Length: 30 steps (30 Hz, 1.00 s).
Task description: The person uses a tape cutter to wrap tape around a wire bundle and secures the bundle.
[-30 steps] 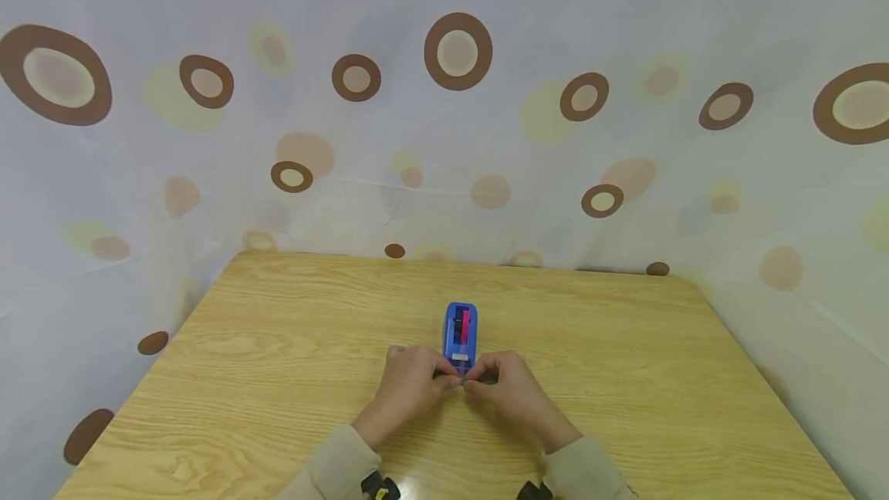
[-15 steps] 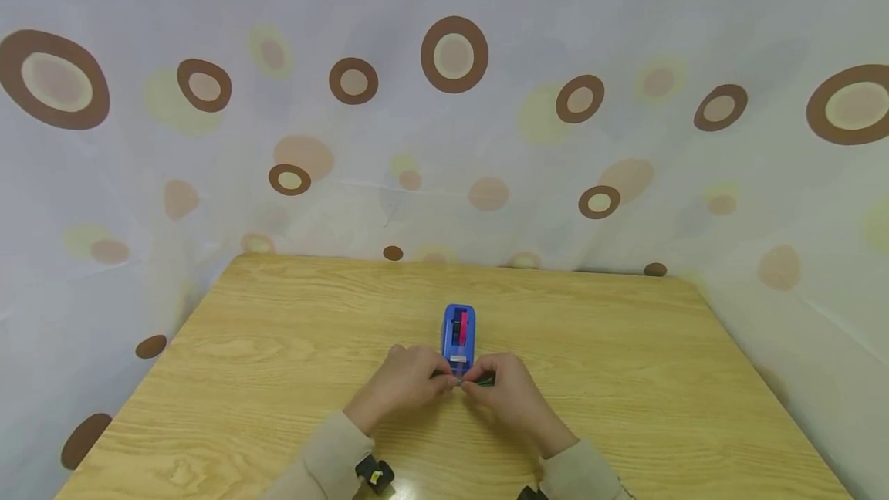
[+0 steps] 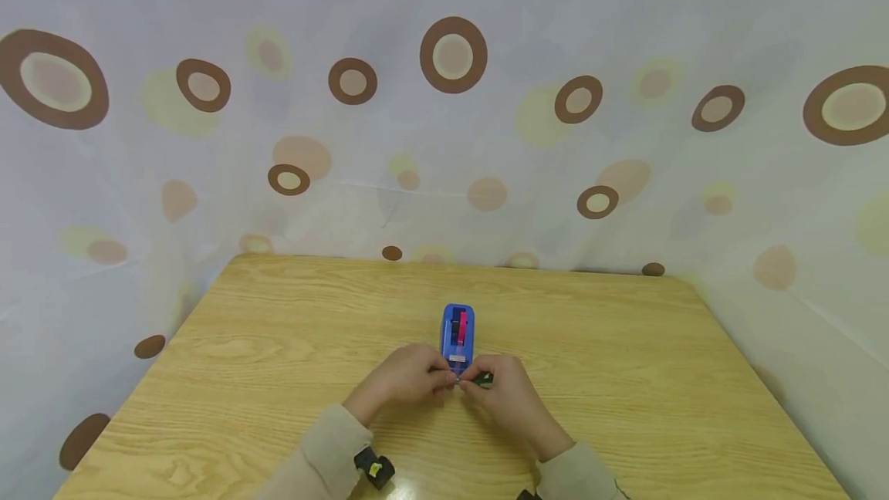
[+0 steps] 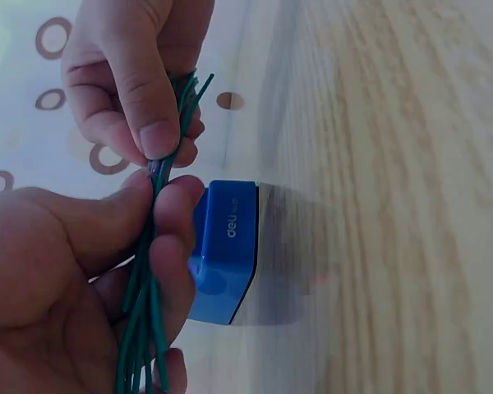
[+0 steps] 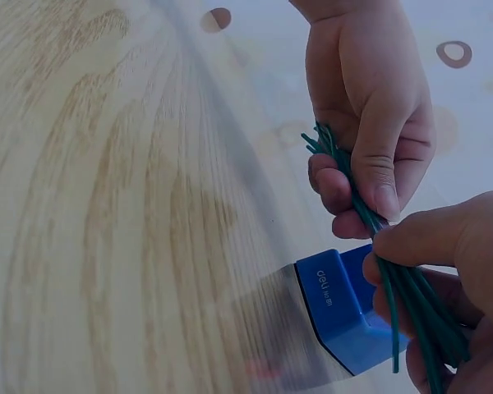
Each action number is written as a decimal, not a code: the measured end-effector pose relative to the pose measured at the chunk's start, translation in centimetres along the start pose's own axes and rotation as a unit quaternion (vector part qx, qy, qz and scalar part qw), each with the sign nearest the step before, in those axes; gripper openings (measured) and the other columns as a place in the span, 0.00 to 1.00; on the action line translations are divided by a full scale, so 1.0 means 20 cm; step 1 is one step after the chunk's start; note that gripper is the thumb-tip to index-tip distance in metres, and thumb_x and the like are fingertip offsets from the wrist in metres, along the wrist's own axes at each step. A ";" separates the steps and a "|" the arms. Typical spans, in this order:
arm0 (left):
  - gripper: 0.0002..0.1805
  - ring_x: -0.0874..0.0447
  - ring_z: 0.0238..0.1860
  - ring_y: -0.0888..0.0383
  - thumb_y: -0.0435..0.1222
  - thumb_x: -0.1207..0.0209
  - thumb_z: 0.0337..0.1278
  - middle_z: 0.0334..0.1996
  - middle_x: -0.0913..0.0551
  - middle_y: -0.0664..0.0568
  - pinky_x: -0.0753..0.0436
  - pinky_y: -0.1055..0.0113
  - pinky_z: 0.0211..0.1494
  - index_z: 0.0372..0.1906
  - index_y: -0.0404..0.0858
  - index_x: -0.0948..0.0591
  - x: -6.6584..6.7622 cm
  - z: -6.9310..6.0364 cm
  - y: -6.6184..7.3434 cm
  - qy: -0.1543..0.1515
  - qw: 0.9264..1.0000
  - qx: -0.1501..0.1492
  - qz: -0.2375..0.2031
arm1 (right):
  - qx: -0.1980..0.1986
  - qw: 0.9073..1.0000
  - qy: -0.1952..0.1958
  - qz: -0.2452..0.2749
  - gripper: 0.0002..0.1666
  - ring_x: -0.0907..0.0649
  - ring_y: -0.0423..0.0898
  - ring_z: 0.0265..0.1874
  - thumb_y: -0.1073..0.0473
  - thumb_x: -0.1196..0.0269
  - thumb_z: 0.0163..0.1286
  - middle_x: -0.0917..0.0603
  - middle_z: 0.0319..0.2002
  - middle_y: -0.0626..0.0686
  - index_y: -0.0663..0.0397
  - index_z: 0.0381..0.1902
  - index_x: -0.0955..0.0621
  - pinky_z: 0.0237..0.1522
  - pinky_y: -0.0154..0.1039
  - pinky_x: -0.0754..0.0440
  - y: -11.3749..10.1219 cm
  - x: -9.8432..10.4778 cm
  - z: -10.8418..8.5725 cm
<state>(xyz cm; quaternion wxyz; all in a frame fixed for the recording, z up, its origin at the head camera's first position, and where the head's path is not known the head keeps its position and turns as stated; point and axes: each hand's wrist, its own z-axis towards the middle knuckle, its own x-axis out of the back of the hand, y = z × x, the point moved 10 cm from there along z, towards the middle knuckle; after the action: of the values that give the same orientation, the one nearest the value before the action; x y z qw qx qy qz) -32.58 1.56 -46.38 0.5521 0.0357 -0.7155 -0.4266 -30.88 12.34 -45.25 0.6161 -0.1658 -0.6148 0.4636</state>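
Left hand (image 3: 408,375) has edged slightly left; its fingers and the right hand's (image 3: 507,388) pinch the green strands (image 5: 419,308), running left to right, near side of the tape dispenser (image 4: 226,250).

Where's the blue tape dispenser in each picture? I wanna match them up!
Head: the blue tape dispenser sits on the table, a bit below the middle.
Left wrist: the blue tape dispenser is just below the middle, slightly left.
Right wrist: the blue tape dispenser is low, right of the middle.
Shared landmark: the green strands in the left hand and right hand.
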 end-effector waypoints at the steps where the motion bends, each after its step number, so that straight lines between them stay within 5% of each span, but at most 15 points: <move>1: 0.15 0.32 0.18 0.66 0.40 0.41 0.69 0.16 0.22 0.62 0.34 0.71 0.23 0.25 0.43 0.14 0.00 0.00 0.00 0.006 1.000 0.003 -0.002 | 0.002 1.000 0.002 -0.002 0.04 0.19 0.39 0.34 0.67 0.30 0.62 0.14 0.31 0.43 0.55 0.28 0.14 0.37 0.35 0.20 0.00 0.00 0.00; 7: 0.15 0.32 0.18 0.66 0.42 0.38 0.65 0.15 0.25 0.64 0.35 0.70 0.23 0.22 0.46 0.13 0.03 -0.01 -0.01 0.052 0.998 0.023 0.010 | -0.008 1.000 0.014 -0.005 0.04 0.19 0.39 0.34 0.67 0.30 0.62 0.14 0.31 0.44 0.54 0.28 0.14 0.38 0.37 0.20 0.00 0.01 0.00; 16: 0.06 0.22 0.32 0.68 0.43 0.34 0.60 0.27 0.16 0.68 0.28 0.48 0.48 0.31 0.52 0.08 0.05 -0.03 0.00 0.105 0.993 0.031 0.042 | -0.010 0.999 0.030 -0.008 0.06 0.19 0.41 0.33 0.68 0.29 0.59 0.14 0.30 0.43 0.52 0.27 0.13 0.36 0.36 0.21 0.01 0.01 0.01; 30: 0.03 0.20 0.34 0.66 0.43 0.30 0.56 0.31 0.14 0.65 0.31 0.52 0.46 0.30 0.51 0.08 0.07 -0.05 0.04 0.145 0.986 0.019 0.081 | -0.027 0.998 -0.037 -0.031 0.01 0.17 0.44 0.39 0.63 0.32 0.64 0.14 0.35 0.43 0.53 0.34 0.14 0.44 0.45 0.20 0.00 0.00 0.03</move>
<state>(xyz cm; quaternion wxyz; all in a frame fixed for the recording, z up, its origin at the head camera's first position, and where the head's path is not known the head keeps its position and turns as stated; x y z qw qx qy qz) -31.93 0.85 -44.77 0.6820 0.0499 -0.6362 -0.3573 -31.34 12.06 -45.12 0.6021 -0.1462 -0.6542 0.4337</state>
